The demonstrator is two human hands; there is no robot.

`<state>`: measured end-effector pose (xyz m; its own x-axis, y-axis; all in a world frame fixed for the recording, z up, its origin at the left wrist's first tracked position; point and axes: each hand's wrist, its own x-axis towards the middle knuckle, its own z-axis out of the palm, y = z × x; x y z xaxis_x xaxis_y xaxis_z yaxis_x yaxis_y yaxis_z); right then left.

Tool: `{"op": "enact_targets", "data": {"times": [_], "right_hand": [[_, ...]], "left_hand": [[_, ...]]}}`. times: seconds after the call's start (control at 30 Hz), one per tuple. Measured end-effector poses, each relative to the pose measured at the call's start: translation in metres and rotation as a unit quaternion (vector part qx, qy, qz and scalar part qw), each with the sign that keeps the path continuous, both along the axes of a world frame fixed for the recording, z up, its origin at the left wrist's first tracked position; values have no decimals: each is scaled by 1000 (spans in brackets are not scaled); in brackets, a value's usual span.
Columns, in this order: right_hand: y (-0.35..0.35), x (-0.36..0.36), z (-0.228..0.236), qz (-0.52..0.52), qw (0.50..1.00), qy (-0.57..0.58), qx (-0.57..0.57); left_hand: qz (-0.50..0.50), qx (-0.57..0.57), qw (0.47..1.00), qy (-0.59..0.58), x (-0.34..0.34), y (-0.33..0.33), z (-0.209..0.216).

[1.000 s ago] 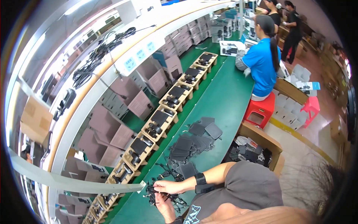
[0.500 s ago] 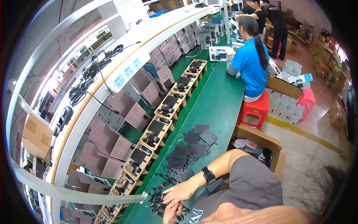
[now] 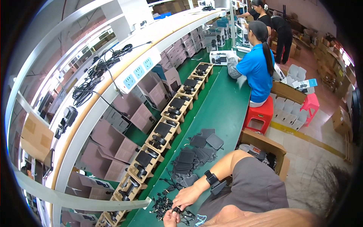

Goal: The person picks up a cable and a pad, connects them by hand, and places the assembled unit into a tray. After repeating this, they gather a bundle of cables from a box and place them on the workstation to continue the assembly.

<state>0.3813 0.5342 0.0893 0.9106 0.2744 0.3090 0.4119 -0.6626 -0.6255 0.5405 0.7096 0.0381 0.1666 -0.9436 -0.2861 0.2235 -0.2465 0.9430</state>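
At the near end of the green bench, a tangled pile of short black cables (image 3: 160, 205) lies under and beside my hands. My left hand (image 3: 171, 218) is closed in a pinch around a black cable (image 3: 176, 209) at the pile's edge. Coming in from the right, my right hand (image 3: 188, 197), with a black watch on its wrist, has its fingertips closed on the same cable. The cable's exact shape is partly hidden by the fingers. Just beyond the pile lie several flat black square pads (image 3: 186, 157), overlapping in a loose heap.
Along the left runs a row of tan trays (image 3: 162, 130) holding black parts. Open boxes (image 3: 124, 145) stand under the white shelf (image 3: 124, 77). A carton (image 3: 281, 151) sits to the right. Farther along, a person in blue (image 3: 259, 70) sits on a red stool (image 3: 261, 113).
My hands have drawn back slightly from the pile, and a black cable now shows between my fingertips. The person in blue has moved an arm. The view has shifted a little.
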Motion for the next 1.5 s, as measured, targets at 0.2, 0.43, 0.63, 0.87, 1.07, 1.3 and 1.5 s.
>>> {"op": "enact_targets", "data": {"times": [0.2,0.43,0.63,0.87,1.07,1.3,1.5], "right_hand": [[-2,34,5,-7,1000,3,-19],[-98,98,13,-295,934,129,-151],[-143,180,-6,-422,904,50,-39],[-133,230,-1,-333,891,168,-260],[-125,281,-13,-242,841,256,-410],[-136,316,-81,-384,844,253,-274],[-91,304,-94,-565,806,175,15]], "left_hand": [[135,28,989,-45,-26,20,36],[277,51,958,-48,-34,39,17],[361,133,922,-32,-62,89,1],[416,160,895,6,-73,123,-21],[439,167,883,23,-71,127,-27],[447,163,879,24,-69,125,-23],[473,162,865,44,-83,132,-36]]}}
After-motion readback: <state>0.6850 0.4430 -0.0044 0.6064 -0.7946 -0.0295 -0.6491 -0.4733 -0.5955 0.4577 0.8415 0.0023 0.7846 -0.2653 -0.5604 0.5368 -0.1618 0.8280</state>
